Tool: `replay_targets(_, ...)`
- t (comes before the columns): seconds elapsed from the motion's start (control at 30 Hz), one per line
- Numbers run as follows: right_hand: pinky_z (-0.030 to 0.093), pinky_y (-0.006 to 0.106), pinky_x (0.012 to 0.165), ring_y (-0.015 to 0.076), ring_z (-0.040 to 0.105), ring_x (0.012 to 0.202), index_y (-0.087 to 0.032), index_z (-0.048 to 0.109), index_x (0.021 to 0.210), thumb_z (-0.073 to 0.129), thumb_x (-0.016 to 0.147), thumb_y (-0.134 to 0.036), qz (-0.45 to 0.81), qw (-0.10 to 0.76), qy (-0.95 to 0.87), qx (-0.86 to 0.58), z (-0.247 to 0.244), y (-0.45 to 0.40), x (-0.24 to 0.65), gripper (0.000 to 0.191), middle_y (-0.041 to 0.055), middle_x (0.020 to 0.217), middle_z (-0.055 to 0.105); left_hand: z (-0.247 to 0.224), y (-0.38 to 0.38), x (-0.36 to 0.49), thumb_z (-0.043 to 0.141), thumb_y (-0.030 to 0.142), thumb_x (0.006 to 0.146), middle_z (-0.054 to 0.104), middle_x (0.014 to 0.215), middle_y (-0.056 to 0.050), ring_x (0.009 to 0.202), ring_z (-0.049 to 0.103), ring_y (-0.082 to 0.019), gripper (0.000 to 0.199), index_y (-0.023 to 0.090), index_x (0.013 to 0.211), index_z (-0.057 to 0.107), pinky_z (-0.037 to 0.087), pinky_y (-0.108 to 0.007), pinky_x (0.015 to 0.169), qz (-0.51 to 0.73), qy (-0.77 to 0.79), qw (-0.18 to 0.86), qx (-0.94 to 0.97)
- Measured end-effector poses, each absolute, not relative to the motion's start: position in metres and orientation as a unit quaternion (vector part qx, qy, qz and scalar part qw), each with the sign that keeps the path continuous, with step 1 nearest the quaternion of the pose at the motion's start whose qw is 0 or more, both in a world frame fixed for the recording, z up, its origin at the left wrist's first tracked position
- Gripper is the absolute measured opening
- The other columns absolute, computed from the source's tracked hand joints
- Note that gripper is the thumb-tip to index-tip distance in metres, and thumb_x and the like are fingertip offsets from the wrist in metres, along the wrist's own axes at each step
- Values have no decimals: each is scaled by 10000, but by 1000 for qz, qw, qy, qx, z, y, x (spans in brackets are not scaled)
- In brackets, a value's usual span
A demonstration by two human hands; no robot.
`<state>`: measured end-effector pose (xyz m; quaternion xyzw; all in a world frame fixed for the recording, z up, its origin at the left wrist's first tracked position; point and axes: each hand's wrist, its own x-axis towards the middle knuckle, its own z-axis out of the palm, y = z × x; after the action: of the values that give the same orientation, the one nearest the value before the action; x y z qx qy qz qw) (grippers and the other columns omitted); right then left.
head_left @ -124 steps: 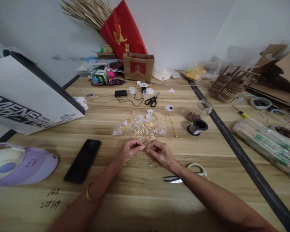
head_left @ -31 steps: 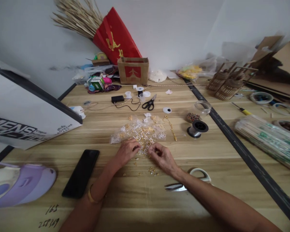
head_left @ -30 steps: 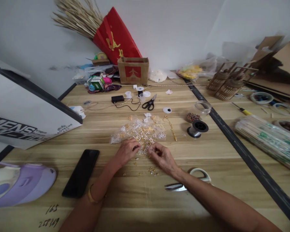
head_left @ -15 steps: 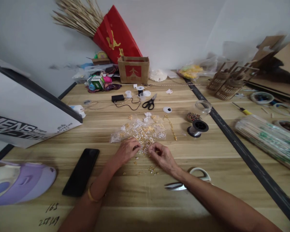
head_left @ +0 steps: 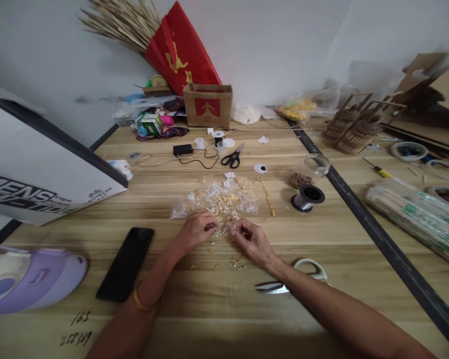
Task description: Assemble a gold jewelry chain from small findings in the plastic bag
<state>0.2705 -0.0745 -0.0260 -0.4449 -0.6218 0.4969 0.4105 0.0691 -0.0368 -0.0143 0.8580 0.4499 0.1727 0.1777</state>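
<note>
My left hand (head_left: pixel 198 229) is at the near left edge of a pile of gold and silver jewellery findings (head_left: pixel 224 207), its fingers pinched together. Across from it my right hand (head_left: pixel 251 240) pinches thumb against forefinger at the pile's right edge. Whatever sits between the fingertips of either hand is too small to make out. Small clear bags (head_left: pixel 179 210) lie among the findings. Just below the hands are loose gold pieces (head_left: pixel 235 260). A gold chain (head_left: pixel 266 197) lies to the right of the pile. White-handled scissors (head_left: pixel 275 287) rest partly under my right forearm.
A black phone (head_left: pixel 125 264) and a purple-white appliance (head_left: pixel 41 281) lie on the left. Black scissors (head_left: pixel 232 157) are behind the pile. To the right stand a wire spool (head_left: pixel 307 198) and a clear jar of beads (head_left: pixel 301 179). A large white box (head_left: pixel 48 169) stands far left.
Both hands stay pinched at the pile with almost no movement. The whole view has shifted very slightly.
</note>
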Motion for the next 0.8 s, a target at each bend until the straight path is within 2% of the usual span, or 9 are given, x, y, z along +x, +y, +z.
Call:
replay_targets(0.1, 355, 219, 549, 109, 450, 605, -156, 562, 765, 534, 822, -277, 496, 409, -624, -444, -26, -75, 271, 137, -11, 667, 501, -15, -38, 70, 592, 151, 810, 638, 778, -25, 769, 564, -161, 88, 167, 791, 677, 407, -273, 750, 166, 430, 179, 869)
replay_targets(0.47, 357, 223, 551, 112, 454, 607, -159, 561, 759, 539, 820, -288, 492, 408, -625, -448, -25, -75, 270, 145, -8, 667, 510, -14, -36, 67, 526, 179, 862, 618, 761, -30, 747, 549, -158, 152, 152, 783, 652, 400, -265, 702, 144, 456, 174, 861)
replay_targets(0.8, 365, 217, 544, 111, 453, 605, -155, 566, 769, 539, 822, -315, 494, 408, -624, -447, -26, -75, 270, 170, -6, 662, 513, -15, -34, 65, 542, 101, 803, 635, 785, -25, 766, 565, -156, 150, 170, 826, 673, 420, -262, 724, 163, 450, 194, 856)
